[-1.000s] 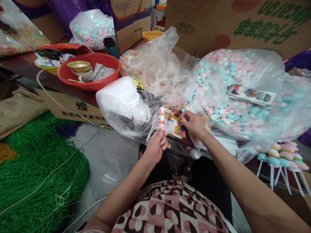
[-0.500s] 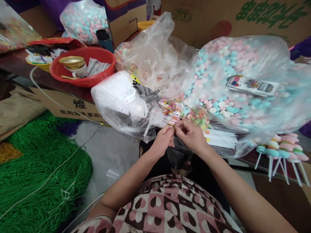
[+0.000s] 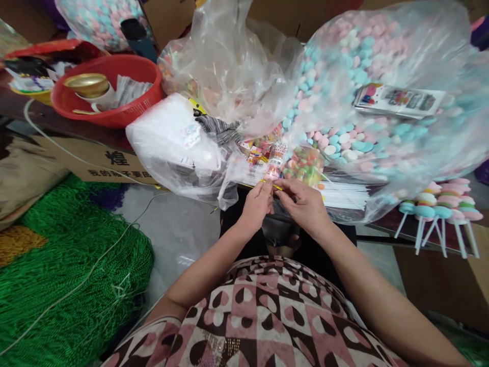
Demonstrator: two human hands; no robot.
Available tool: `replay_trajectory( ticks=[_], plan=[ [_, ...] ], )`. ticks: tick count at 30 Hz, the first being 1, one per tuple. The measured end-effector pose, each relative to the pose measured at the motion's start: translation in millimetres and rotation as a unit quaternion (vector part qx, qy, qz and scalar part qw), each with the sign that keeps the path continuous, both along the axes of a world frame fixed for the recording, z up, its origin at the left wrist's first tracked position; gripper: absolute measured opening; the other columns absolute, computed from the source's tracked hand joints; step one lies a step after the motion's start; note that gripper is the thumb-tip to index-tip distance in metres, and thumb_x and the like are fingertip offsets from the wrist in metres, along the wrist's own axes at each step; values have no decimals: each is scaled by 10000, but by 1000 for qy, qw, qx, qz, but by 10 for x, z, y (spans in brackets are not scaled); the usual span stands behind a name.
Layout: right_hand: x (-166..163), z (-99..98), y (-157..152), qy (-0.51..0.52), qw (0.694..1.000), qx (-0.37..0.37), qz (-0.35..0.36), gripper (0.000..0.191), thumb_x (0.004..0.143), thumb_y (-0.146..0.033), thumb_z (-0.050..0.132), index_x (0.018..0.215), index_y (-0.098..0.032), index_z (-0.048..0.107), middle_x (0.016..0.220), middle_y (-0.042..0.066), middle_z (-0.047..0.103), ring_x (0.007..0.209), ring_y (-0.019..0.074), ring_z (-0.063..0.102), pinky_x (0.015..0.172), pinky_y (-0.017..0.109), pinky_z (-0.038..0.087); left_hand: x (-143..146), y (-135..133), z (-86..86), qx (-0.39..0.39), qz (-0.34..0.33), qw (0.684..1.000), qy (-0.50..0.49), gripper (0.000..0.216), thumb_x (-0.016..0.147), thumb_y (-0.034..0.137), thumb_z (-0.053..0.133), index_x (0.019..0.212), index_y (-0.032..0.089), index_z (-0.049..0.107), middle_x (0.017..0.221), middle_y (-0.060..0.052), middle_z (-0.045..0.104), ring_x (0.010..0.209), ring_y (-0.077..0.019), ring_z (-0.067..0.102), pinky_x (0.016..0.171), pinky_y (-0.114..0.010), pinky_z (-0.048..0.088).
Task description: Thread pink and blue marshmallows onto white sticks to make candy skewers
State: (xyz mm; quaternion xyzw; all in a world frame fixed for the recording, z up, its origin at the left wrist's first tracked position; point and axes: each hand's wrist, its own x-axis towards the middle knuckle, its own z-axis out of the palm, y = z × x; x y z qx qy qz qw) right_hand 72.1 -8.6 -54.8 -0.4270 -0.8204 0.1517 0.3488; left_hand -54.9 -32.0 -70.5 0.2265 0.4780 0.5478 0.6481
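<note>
Pink, brown and white heart-print fabric (image 3: pixel 267 321) lay nearest us at six o'clock, across our lap. Just beyond it, at the centre, our left hand (image 3: pixel 256 206) and our right hand (image 3: pixel 305 206) met fingertip to fingertip. Each was pinched shut, thumb against fingers, on the neck of a small clear plastic packet (image 3: pixel 275 157) of printed, coloured sweets. The packet stood up from our fingertips toward twelve o'clock. A thin yellow tie (image 3: pixel 264 181) crossed that neck between the two pinches.

At eight o'clock a heap of green netted cord (image 3: pixel 57 285) covered the floor, with a loose white string (image 3: pixel 87 278) trailing over it. Just beside the packet, at its three o'clock, sat a small clear bag of mixed bright sweets (image 3: pixel 305 164). A flat bundle of white sticks (image 3: pixel 346 194) lay past our right hand at two o'clock. Pastel lollipops on white sticks (image 3: pixel 439 214) hung at three o'clock.

At ten o'clock from our hands a cloudy white plastic bag (image 3: pixel 171 140) rested above a brown cardboard box with black characters (image 3: pixel 103 163). Farther off, from one to two o'clock, a huge clear bag of pink, blue and white sweets (image 3: pixel 344 76) carried a printed card (image 3: pixel 399 99) on top. A crumpled clear plastic bag (image 3: pixel 229 61) rose at twelve o'clock. At eleven o'clock a round red plastic basin (image 3: pixel 114 118) held a gold-coloured bowl (image 3: pixel 86 84).
</note>
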Motion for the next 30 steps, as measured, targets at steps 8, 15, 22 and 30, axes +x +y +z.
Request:
replay_trajectory(
  ticks=[8, 15, 22, 30],
  plan=[
    [57, -18, -121, 106, 980, -133, -108, 140, 830, -246, 585, 792, -193, 709, 704, 15, 710, 575, 132, 606, 554, 247, 462, 65, -6, -32, 53, -30, 998, 7, 462, 795, 633, 600, 747, 182, 513, 473, 115, 299, 355, -34, 275, 408, -196, 357],
    [42, 32, -113, 168, 961, -193, -107, 133, 809, -267, 627, 767, -184, 722, 711, 12, 707, 579, 115, 577, 560, 239, 437, 68, -18, 23, 37, -70, 996, -47, 477, 775, 643, 623, 737, 181, 508, 456, 120, 286, 346, -36, 269, 406, -203, 363],
    [84, 43, -101, 297, 887, -344, -86, 195, 756, -370, 716, 736, -177, 695, 620, -21, 618, 529, 90, 477, 507, 228, 382, 79, -49, 75, 44, -83, 991, -97, 470, 792, 630, 616, 718, 176, 516, 452, 115, 275, 351, -33, 277, 429, -198, 373],
    [173, 36, -138, 343, 845, -407, -52, 258, 702, -391, 771, 672, -180, 625, 581, -31, 582, 516, 90, 483, 498, 219, 395, -1, -80, 107, 31, -204, 972, -115, 403, 840, 518, 606, 657, 167, 531, 421, 114, 240, 321, -36, 252, 416, -207, 383]
  ],
)
